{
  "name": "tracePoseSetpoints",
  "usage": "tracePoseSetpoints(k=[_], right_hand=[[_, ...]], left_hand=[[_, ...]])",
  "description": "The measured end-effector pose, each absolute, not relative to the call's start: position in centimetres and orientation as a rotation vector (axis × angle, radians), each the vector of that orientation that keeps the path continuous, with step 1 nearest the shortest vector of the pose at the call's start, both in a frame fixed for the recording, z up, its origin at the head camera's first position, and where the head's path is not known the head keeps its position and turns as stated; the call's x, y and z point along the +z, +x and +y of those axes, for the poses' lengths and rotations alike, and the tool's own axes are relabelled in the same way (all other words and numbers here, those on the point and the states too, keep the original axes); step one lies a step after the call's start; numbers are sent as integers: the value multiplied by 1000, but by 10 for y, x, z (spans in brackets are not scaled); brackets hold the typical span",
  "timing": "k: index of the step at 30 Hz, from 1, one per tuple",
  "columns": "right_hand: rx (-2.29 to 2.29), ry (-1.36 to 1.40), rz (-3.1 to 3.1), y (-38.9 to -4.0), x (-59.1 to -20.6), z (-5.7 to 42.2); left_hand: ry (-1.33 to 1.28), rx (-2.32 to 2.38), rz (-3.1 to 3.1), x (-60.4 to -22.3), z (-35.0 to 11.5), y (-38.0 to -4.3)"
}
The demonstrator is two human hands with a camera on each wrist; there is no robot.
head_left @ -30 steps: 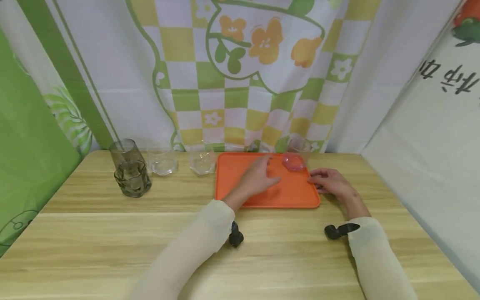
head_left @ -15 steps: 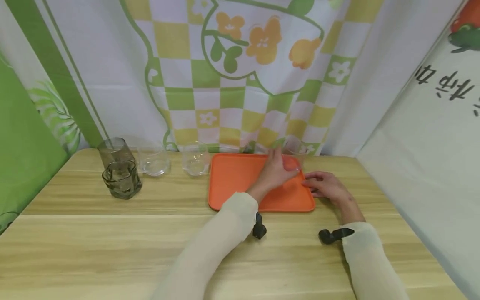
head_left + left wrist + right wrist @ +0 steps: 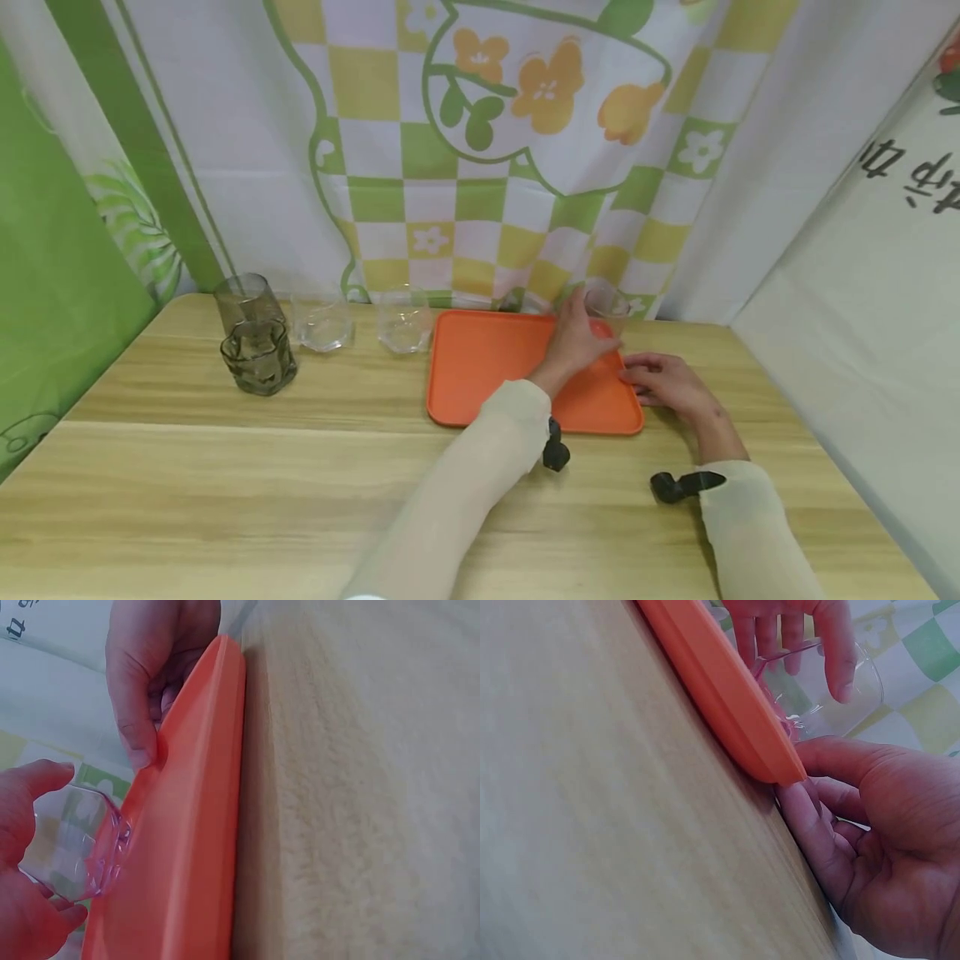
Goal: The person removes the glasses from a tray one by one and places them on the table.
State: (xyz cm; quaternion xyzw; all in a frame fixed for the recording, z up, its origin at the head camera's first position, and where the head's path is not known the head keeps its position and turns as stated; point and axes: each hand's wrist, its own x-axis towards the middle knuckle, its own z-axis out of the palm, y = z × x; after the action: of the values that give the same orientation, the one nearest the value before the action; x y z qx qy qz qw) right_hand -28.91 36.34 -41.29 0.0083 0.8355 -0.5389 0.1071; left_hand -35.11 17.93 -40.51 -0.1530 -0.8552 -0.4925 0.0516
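A clear drinking glass (image 3: 613, 310) stands upright at the far right corner of the orange tray (image 3: 480, 367). My left hand (image 3: 576, 340) reaches over the tray and holds this glass, thumb on the near side and fingers behind, as the right wrist view shows around the glass (image 3: 844, 701). Its base looks pinkish against the tray in the left wrist view, where the glass (image 3: 67, 832) lies between thumb and fingers. At the tray's right edge, my right hand (image 3: 670, 385) pinches the rim, thumb on top and fingers beneath.
Left of the tray stand two clear glasses, one nearer the tray (image 3: 405, 325) and one farther left (image 3: 322, 325). Beyond them are a tall smoky glass (image 3: 243, 300) and a short dark glass (image 3: 260, 358). A patterned curtain (image 3: 480, 200) hangs behind the wooden table (image 3: 262, 492).
My left hand has moved right across the tray, from above its middle to the clear glass, and has closed round it. The right hand has stayed at the tray's edge.
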Motion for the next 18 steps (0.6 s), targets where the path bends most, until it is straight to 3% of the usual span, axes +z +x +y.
tracePoseSetpoints(k=[18], right_hand=[[-1599, 26, 2443, -287, -410, 363]], left_hand=[[-485, -1510, -2647, -412, 182, -357]])
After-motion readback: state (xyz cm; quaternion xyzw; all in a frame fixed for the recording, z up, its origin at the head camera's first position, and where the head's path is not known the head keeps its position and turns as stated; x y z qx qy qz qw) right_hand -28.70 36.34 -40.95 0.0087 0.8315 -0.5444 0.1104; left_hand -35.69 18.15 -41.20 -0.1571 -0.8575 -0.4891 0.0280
